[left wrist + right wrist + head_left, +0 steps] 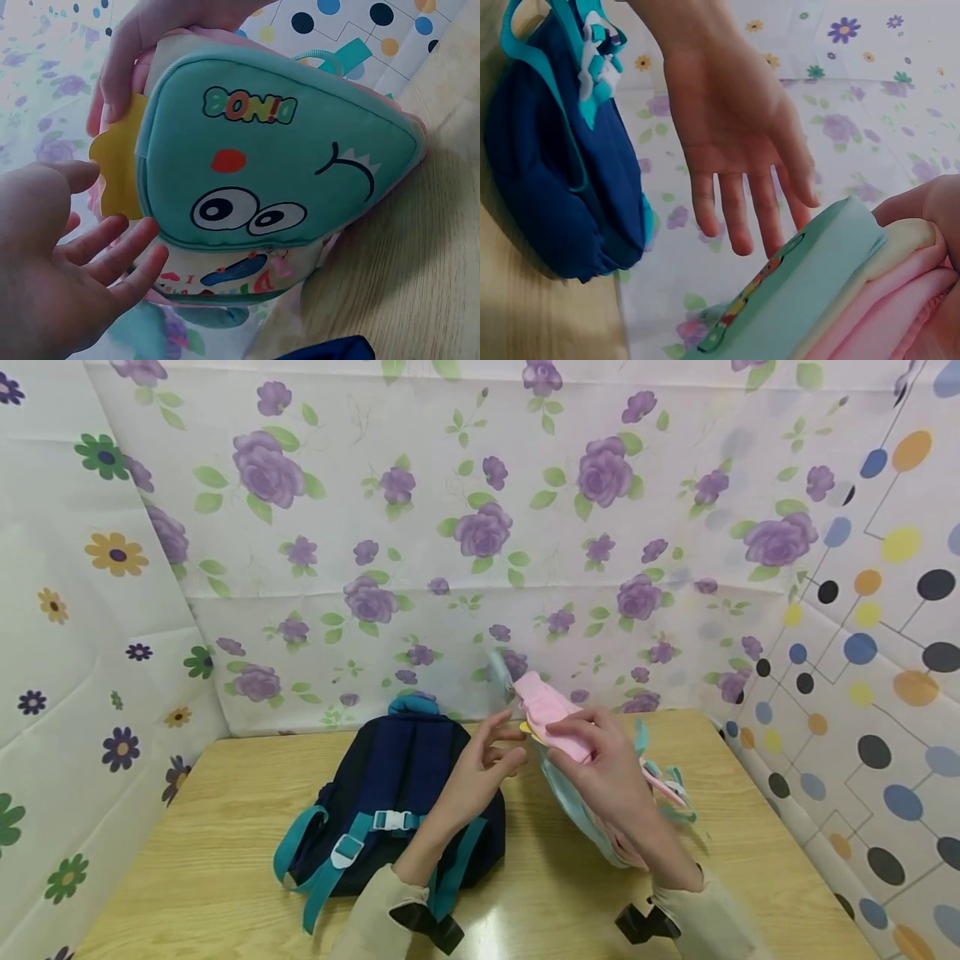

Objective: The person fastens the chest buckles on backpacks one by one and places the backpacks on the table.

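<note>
My right hand (606, 768) grips a small pink and teal child's backpack (551, 706) by its pink edge, holding it tilted above the table. In the left wrist view the backpack's teal front (277, 172) shows a cartoon dinosaur face, the word "DINOS" and a yellow crest (120, 169). Beside that crest is my left hand (476, 772), its fingers spread and relaxed; whether they touch the backpack I cannot tell. A navy backpack (401, 760) with teal straps and white buckles lies on the table, partly behind my left forearm.
The wooden table (225, 827) runs back to a wall sheet (420, 510) printed with purple roses. Patterned sheets also hang at the left and right. Straps (671, 785) of the child's backpack trail at its right side.
</note>
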